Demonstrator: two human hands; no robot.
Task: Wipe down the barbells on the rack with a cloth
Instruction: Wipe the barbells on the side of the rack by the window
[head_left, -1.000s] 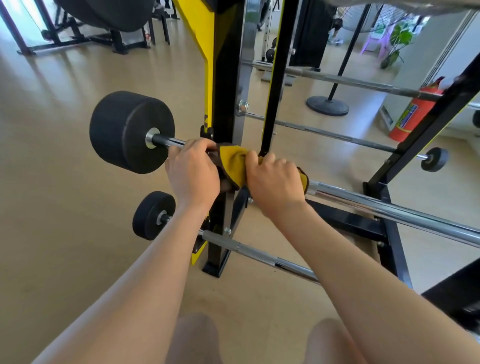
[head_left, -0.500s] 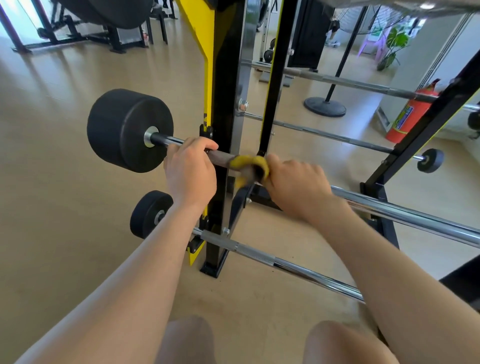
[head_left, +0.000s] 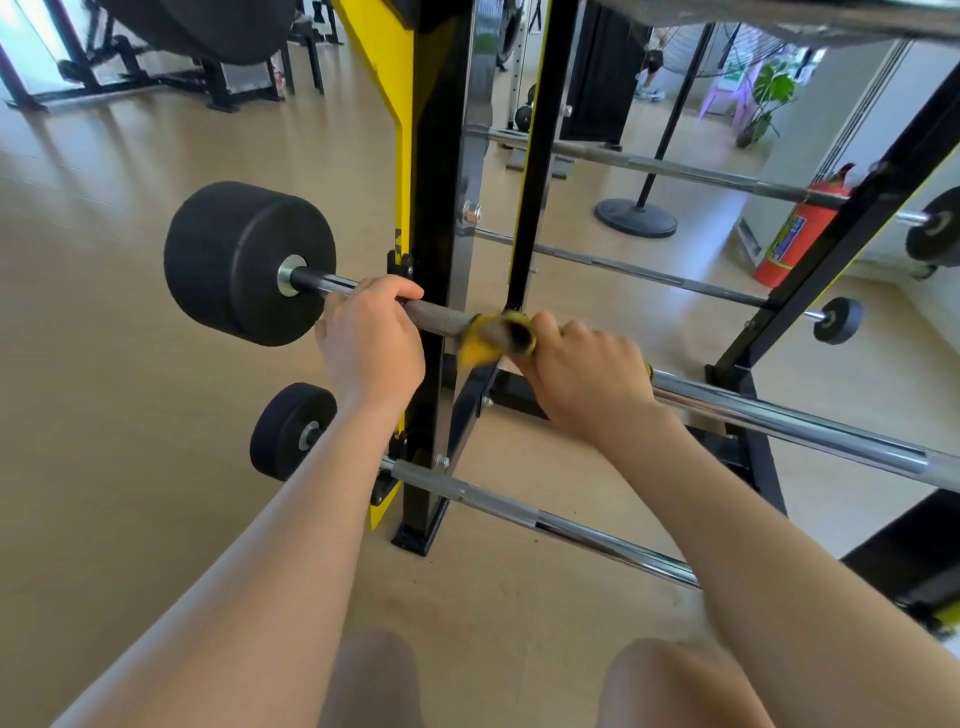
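Chrome and knurled steel: the barbell (head_left: 779, 421) being worked lies across the black-and-yellow rack (head_left: 441, 218), its shaft polished and bright on the side away from the upright, grey and cross-hatched where it passes the upright. One thick black cylindrical weight (head_left: 244, 262) caps its end, just outboard of the upright. Left hand (head_left: 371, 345) has its grip closed over the bar between weight and upright, fingers curled on top. Right hand (head_left: 584, 379) has its grip closed around a yellow cloth (head_left: 485, 340) wrapped on the bar on the other side of the upright; the cloth is bunched and motion-blurred, a dark fold showing in it. Lower barbell (head_left: 545, 519) sits below on the same rack, with a smaller black weight (head_left: 291, 431) at its end, knurled near the upright, smooth chrome further along. Two more bars cross behind the upright, higher up. Count: four bars visible, one cloth, two hands. Red fire extinguisher (head_left: 789, 234) stands well beyond the rack. Floor is pale wood-tone.
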